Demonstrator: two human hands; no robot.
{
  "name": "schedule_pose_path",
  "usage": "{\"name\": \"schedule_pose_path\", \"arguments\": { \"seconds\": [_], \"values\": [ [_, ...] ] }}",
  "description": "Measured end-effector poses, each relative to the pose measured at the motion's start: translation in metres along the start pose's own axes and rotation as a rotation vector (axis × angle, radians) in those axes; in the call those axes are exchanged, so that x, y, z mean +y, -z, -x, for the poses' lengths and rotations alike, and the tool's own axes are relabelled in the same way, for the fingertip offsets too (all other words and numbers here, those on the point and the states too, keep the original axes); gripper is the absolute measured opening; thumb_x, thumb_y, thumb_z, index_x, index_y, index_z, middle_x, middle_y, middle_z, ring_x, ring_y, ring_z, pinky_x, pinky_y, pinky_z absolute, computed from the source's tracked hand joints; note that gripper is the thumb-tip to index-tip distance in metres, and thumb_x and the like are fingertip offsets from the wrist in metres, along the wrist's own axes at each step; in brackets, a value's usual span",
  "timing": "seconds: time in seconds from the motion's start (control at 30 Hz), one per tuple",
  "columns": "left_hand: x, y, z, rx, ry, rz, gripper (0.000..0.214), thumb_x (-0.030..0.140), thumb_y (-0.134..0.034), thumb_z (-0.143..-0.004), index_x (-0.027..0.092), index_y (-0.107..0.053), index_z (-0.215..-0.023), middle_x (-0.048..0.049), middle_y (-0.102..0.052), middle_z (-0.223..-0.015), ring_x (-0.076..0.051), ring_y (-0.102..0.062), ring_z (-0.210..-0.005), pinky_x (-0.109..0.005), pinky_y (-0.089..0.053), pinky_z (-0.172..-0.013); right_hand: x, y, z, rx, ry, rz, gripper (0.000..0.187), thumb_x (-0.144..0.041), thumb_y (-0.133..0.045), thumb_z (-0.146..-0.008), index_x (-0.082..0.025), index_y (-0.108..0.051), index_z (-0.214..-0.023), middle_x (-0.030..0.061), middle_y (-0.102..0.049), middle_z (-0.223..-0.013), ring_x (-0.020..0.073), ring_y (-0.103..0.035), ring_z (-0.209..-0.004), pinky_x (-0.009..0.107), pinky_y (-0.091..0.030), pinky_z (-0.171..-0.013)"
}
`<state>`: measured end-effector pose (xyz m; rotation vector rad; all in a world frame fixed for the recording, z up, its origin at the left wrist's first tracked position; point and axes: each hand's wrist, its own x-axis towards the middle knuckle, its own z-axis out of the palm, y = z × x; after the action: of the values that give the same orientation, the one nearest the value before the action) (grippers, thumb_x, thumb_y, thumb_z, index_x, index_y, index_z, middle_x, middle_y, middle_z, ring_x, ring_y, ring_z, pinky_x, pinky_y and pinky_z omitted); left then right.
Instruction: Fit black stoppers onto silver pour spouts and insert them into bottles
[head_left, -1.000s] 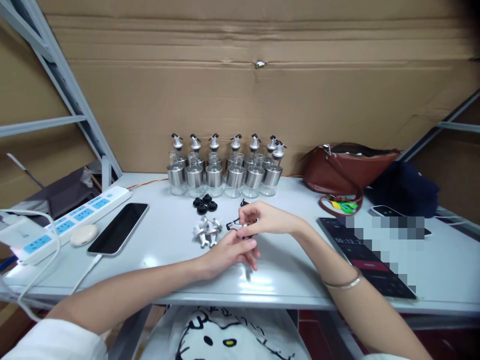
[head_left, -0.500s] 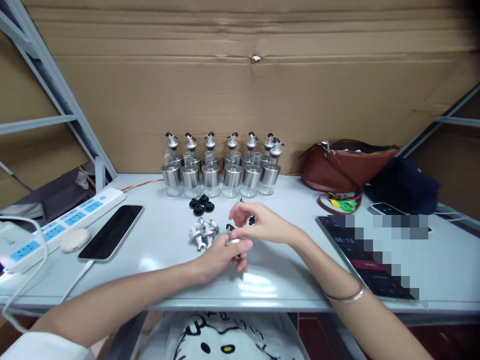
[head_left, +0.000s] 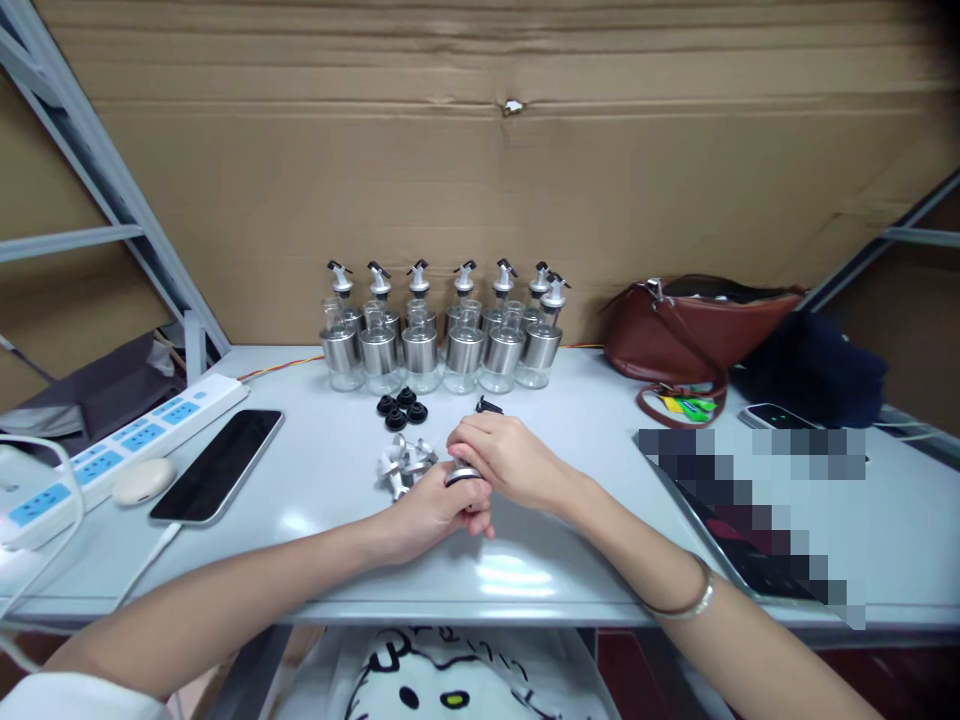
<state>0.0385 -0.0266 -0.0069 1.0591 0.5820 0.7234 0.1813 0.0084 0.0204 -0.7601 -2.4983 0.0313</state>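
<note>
I'm looking down at a pale, glossy table (head_left: 330,440), and its front edge is throwing back patches of light. Creased brown cardboard (head_left: 337,180) is walling off the back, with a grey metal frame (head_left: 120,180) slanting up at the left. Along the rear, glass-and-steel bottles (head_left: 465,350) are standing in two rows, some wearing silver spouts and others showing bare necks. To the left, a phone (head_left: 219,465) is lying near a white power strip (head_left: 140,437); to the right, a brown bag (head_left: 675,335) is slumping beside dark blue fabric (head_left: 817,370), and a partly pixelated tablet (head_left: 739,545) is resting closer to me.

The silver pourer (head_left: 463,476) is sitting between the two hands, above the table's middle, showing me a rounded metal rim with a dark band below; its top is hiding under fingers. The left hand (head_left: 431,512) is clasping it around the side. The right hand (head_left: 514,462) is curling over its top and meeting the left, though I cannot tell how firmly it is gripping. Loose silver parts (head_left: 392,465) are lying just beside the left hand, with four black stoppers (head_left: 416,411) clustering behind them.
</note>
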Motion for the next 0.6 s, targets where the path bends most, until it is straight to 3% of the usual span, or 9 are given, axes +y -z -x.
{"name": "schedule_pose_path", "arguments": {
  "seconds": [0.4,0.6],
  "values": [
    [-0.0018,0.0076,0.0035,-0.076,-0.048,-0.223,0.031,0.044,-0.063,-0.074,0.017,-0.048,-0.071,0.0064,-0.046,-0.048,-0.01,-0.048,-0.05,-0.028,-0.047,-0.063,-0.0015,-0.0013,0.0016,-0.055,-0.023,-0.065,0.039,-0.038,-0.029,-0.097,-0.015,-0.058,-0.084,0.0056,-0.061,-0.069,0.0161,-0.051,-0.063,0.027,-0.038,-0.064],
    [0.0038,0.0084,0.0043,-0.099,-0.062,-0.419,0.034,0.045,-0.06,-0.074,0.017,-0.048,-0.06,0.0036,-0.048,-0.046,-0.011,-0.051,-0.051,-0.026,-0.045,-0.061,0.0019,-0.0038,0.0026,-0.029,0.083,0.036,0.047,-0.044,-0.025,-0.097,-0.015,-0.057,-0.078,0.0064,-0.061,-0.069,0.016,-0.049,-0.062,0.028,-0.034,-0.062]
  ]
}}
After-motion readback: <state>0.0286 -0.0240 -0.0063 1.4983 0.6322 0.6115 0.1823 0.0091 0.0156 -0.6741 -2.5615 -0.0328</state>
